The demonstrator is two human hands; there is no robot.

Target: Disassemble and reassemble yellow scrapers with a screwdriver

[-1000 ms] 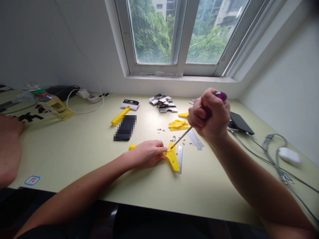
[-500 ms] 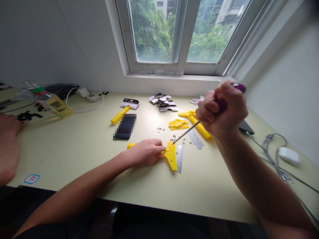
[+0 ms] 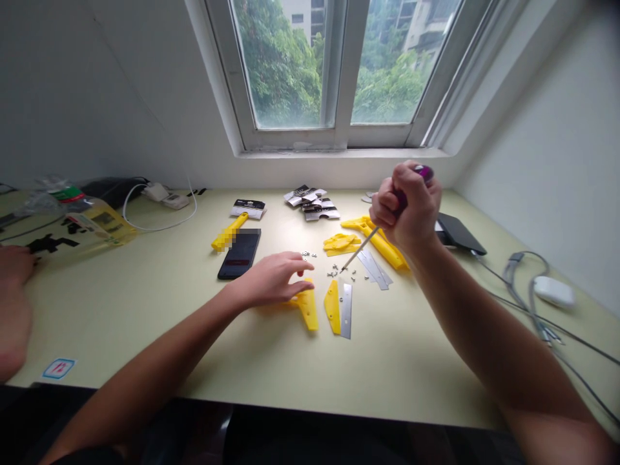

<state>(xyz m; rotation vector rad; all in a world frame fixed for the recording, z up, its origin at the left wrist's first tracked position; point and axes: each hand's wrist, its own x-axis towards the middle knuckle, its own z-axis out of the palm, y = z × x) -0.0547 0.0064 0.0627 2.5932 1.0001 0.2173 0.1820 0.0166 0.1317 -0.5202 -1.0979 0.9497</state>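
Note:
My right hand (image 3: 409,203) is closed round the purple handle of a screwdriver (image 3: 361,247), its tip down by several small screws (image 3: 334,271). My left hand (image 3: 276,276) is raised over a yellow scraper (image 3: 307,310), thumb and fingers apart; whether its lower fingers touch the scraper is hidden. Just right of that scraper lie a loose yellow plate (image 3: 332,308) and a metal blade (image 3: 346,311), side by side. Farther back are stacked yellow plates (image 3: 341,243), more blades (image 3: 374,268) and a yellow scraper handle (image 3: 385,248).
A phone (image 3: 241,254) and another yellow handle (image 3: 230,232) lie left of centre. Black-and-white cards (image 3: 312,201) are at the back. A bottle (image 3: 99,216) and a person's arm (image 3: 14,310) are at far left. Cables (image 3: 527,294) and a white case (image 3: 555,292) lie right.
The scraper has shifted left, and the yellow plate now lies apart from it beside the blade. My left hand has opened and lifted. The screwdriver tip has moved off the scraper towards the screws.

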